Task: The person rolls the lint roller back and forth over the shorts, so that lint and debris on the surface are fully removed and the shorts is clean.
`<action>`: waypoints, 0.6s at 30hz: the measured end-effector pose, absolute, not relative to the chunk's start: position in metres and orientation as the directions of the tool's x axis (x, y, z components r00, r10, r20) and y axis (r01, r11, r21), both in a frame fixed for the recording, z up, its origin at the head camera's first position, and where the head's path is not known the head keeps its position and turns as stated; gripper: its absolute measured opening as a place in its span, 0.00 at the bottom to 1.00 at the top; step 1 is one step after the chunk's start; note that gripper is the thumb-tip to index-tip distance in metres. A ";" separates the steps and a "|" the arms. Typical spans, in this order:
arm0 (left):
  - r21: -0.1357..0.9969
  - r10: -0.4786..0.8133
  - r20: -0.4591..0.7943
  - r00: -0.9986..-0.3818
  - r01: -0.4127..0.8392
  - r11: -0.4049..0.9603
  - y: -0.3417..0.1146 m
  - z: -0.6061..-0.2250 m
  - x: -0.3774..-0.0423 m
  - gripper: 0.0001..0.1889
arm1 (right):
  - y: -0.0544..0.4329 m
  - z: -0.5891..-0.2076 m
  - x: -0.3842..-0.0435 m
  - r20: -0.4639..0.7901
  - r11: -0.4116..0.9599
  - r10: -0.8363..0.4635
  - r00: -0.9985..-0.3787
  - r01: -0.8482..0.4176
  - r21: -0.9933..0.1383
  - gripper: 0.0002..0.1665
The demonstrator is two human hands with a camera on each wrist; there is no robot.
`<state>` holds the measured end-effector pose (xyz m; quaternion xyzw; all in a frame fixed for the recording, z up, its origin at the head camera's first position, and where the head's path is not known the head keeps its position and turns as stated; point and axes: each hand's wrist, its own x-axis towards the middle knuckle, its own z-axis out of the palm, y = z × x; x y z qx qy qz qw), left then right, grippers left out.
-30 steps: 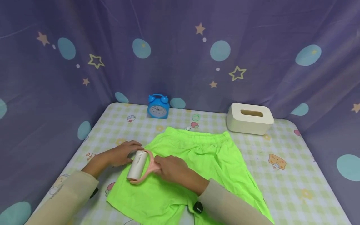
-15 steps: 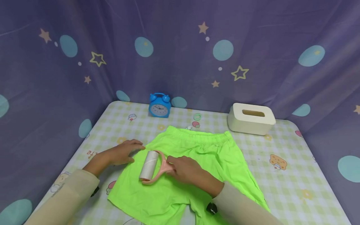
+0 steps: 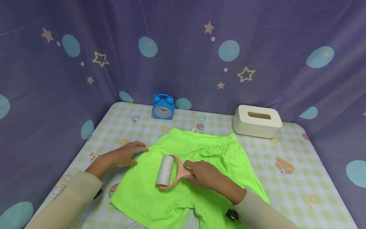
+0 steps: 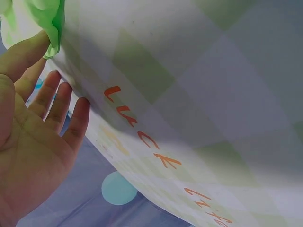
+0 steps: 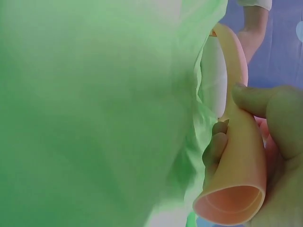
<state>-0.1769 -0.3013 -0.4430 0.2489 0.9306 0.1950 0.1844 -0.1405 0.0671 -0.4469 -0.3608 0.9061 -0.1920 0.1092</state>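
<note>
Bright green shorts [image 3: 160,194] lie spread on the table, waistband toward the back. My right hand [image 3: 204,174] grips the pink handle of a lint roller [image 3: 165,170], whose white roll rests on the left leg of the shorts. In the right wrist view, thumb and fingers wrap the lint roller's hollow handle [image 5: 244,156]. At the left edge of the shorts, my left hand [image 3: 125,155] rests with fingers extended. Its fingertips touch the green cloth [image 4: 49,21] in the left wrist view, palm showing.
A blue alarm clock [image 3: 163,107] stands at the back of the checked table [image 3: 297,178]. To its right lies a small green ring [image 3: 201,118]. A cream tissue box [image 3: 256,121] sits at the back right. Purple curtain [image 3: 183,63] hangs behind and at both sides.
My right hand has drawn the lint roller rightward across the shorts' left leg, away from my left hand. The left hand has stayed at the cloth's edge.
</note>
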 end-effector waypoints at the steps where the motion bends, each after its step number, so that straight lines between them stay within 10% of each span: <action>1: 0.456 0.534 -0.245 -0.809 0.390 0.800 -0.301 -0.444 -0.178 0.30 | 0.072 -0.447 -0.140 -0.055 0.664 -0.696 -0.716 -0.612 -0.429 0.16; 18: 0.453 0.527 -0.168 -0.833 0.410 0.792 -0.302 -0.447 -0.174 0.29 | 0.143 -0.446 -0.136 -0.070 0.657 -0.710 -0.700 -0.624 -0.424 0.17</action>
